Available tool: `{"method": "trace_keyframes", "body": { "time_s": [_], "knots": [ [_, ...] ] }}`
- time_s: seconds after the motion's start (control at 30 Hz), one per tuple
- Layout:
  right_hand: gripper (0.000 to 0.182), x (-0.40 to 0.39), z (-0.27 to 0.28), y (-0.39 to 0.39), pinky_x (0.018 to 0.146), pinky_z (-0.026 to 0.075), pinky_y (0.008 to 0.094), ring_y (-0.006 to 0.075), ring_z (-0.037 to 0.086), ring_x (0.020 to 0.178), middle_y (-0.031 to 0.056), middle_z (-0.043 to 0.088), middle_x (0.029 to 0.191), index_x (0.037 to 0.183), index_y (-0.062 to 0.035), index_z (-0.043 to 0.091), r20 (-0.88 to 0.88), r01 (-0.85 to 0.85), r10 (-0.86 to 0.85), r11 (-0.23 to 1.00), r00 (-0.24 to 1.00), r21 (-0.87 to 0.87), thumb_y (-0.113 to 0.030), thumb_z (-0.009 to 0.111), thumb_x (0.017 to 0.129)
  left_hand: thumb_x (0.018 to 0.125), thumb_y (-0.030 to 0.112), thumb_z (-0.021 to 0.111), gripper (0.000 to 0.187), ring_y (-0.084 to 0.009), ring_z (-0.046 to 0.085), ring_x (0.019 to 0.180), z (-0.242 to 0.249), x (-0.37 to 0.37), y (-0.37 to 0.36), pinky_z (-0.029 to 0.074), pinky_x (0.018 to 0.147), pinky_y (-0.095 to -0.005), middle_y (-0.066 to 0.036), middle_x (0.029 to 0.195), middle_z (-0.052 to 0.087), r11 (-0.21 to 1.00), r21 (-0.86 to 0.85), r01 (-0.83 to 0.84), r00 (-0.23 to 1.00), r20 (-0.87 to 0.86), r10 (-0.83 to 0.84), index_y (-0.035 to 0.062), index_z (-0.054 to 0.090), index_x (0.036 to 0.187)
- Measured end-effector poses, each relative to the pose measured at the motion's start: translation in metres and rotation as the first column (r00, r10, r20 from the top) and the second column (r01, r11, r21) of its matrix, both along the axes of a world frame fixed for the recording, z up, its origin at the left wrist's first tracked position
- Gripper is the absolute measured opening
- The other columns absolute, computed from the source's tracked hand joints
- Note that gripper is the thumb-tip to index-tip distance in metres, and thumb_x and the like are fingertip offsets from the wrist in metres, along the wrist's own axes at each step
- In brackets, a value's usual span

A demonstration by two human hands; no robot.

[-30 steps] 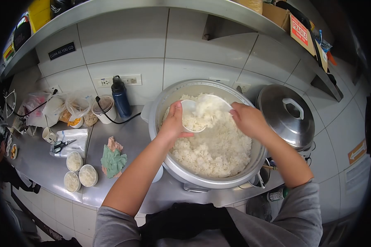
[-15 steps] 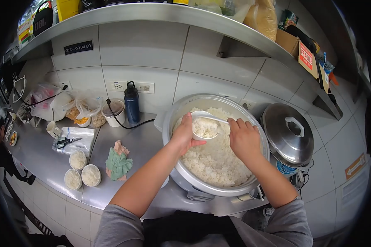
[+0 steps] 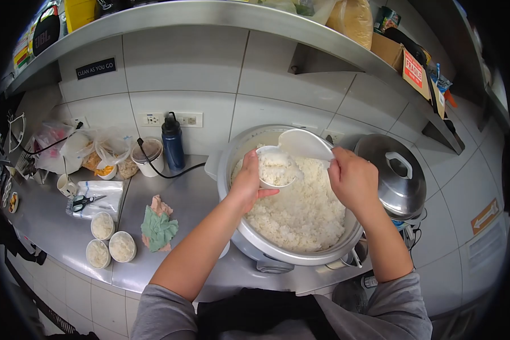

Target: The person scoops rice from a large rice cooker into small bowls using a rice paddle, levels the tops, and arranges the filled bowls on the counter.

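Observation:
My left hand [image 3: 247, 182] is wrapped round a white cup of rice [image 3: 277, 168], tilted over the large rice cooker [image 3: 256, 245]. In my right hand [image 3: 352, 177] is a white rice paddle [image 3: 306, 144], its broad blade turned up beside the cup's rim. Loose cooked rice [image 3: 294, 218] fills much of the cooker below both hands. To the left on the steel counter stand several white cups of rice [image 3: 122, 245], grouped together. A crumpled green and pink cloth [image 3: 160, 226] lies between those cups and the cooker.
A blue bottle [image 3: 173, 144] and a lidded white tub [image 3: 147, 157] stand against the wall. Scissors [image 3: 86, 202] rest on plastic bags [image 3: 105, 195]. A pot with a metal lid [image 3: 388, 175] sits right of the cooker. The steel shelf [image 3: 209, 14] hangs overhead.
The paddle has swung up and turned so its broad blade shows beside the cup. My right hand has moved slightly right and up. The view has shifted a little.

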State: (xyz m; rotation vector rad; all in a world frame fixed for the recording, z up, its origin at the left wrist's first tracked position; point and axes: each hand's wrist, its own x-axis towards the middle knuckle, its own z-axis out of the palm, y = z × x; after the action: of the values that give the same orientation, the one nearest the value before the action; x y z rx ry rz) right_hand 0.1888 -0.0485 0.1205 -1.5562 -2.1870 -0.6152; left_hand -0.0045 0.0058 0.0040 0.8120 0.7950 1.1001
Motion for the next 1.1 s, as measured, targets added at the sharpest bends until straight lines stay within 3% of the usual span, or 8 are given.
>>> {"method": "trace_keyframes", "body": {
  "time_s": [0.17,0.33,0.4,0.53,0.77,0.87,0.93,1.1],
  "knots": [
    [0.018,-0.003,-0.029,0.017,0.068,0.052,0.0467,0.0357,0.066,0.075,0.0134,0.068,0.082,0.092,-0.0074,0.064,-0.068,-0.022,0.012,0.99,0.998,-0.138,-0.021,0.054,0.085,0.104,0.049,0.023,0.051,-0.0268,0.055,0.12,0.0,0.001,-0.001,0.059,0.08,-0.0406,-0.011,0.141,0.042,0.999,0.022,0.029,1.0,-0.012,-0.029,0.0201,0.022,0.147],
    [0.032,0.051,-0.033,0.057,0.08,0.05,0.0474,0.0353,0.066,0.091,0.0164,0.069,0.093,0.104,-0.0097,0.068,-0.177,0.228,-0.323,0.882,0.93,-0.413,-0.03,0.046,0.09,0.102,0.055,0.021,0.056,-0.0236,0.06,0.114,0.006,0.001,-0.006,0.059,0.077,-0.0374,-0.009,0.136,0.049,0.99,0.059,-0.126,0.99,-0.048,0.129,0.02,0.025,0.146],
    [0.036,0.077,-0.082,0.079,0.084,0.05,0.0452,0.0335,0.066,0.096,0.0138,0.07,0.099,0.106,-0.0113,0.069,0.174,0.387,-0.351,0.741,0.92,-0.549,-0.035,0.045,0.093,0.101,0.059,0.02,0.061,-0.0224,0.062,0.11,0.006,-0.001,-0.007,0.059,0.077,-0.0357,-0.009,0.134,0.052,0.987,0.086,-0.133,0.989,-0.058,0.138,0.0201,0.025,0.147],
    [0.048,0.064,-0.127,0.059,0.086,0.05,0.0441,0.0315,0.065,0.101,0.011,0.07,0.106,0.107,-0.012,0.071,0.237,0.258,-0.109,0.536,0.965,-0.804,-0.049,0.041,0.097,0.101,0.058,0.019,0.06,-0.0211,0.062,0.11,0.009,-0.001,-0.007,0.058,0.072,-0.033,-0.009,0.133,0.051,0.983,0.09,-0.16,0.984,-0.064,0.166,0.0186,0.028,0.145],
    [0.054,0.058,-0.1,0.028,0.087,0.049,0.043,0.0322,0.064,0.103,0.0131,0.069,0.105,0.108,-0.0107,0.071,0.277,0.238,0.047,0.39,0.96,-0.89,-0.054,0.04,0.096,0.101,0.057,0.02,0.059,-0.0217,0.061,0.111,0.005,-0.001,-0.004,0.059,0.07,-0.0334,-0.011,0.134,0.049,0.983,0.073,-0.17,0.98,-0.091,0.176,0.0163,0.025,0.144],
    [0.057,0.078,-0.102,0.037,0.079,0.049,0.0404,0.0288,0.065,0.086,0.0129,0.069,0.091,0.094,-0.0046,0.071,0.163,0.148,0.023,0.315,0.986,-0.938,-0.055,0.045,0.094,0.101,0.057,0.02,0.059,-0.0234,0.06,0.113,0.007,0.0,-0.005,0.06,0.071,-0.0353,-0.012,0.135,0.047,0.976,0.1,-0.195,0.973,-0.108,0.206,0.0152,0.025,0.143],
    [0.058,0.088,-0.097,0.045,0.068,0.045,0.0325,0.0192,0.055,0.068,0.0071,0.062,0.074,0.078,-0.0032,0.065,0.039,0.048,-0.107,0.086,0.994,-0.995,-0.057,0.051,0.093,0.102,0.057,0.02,0.059,-0.0236,0.061,0.112,0.007,0.002,-0.006,0.06,0.073,-0.0362,-0.012,0.135,0.048,0.967,0.121,-0.223,0.963,-0.127,0.238,0.0152,0.026,0.143],
    [0.056,0.089,-0.047,0.045,0.061,0.038,0.0238,0.0109,0.044,0.062,-0.0002,0.051,0.067,0.071,-0.0067,0.06,-0.169,-0.127,-0.365,0.138,0.915,-0.982,-0.059,0.055,0.091,0.102,0.055,0.022,0.058,-0.0245,0.061,0.113,0.01,0.002,-0.009,0.06,0.077,-0.0379,-0.012,0.136,0.047,0.958,0.161,-0.237,0.956,-0.139,0.26,0.0149,0.025,0.144]
  ]
}}
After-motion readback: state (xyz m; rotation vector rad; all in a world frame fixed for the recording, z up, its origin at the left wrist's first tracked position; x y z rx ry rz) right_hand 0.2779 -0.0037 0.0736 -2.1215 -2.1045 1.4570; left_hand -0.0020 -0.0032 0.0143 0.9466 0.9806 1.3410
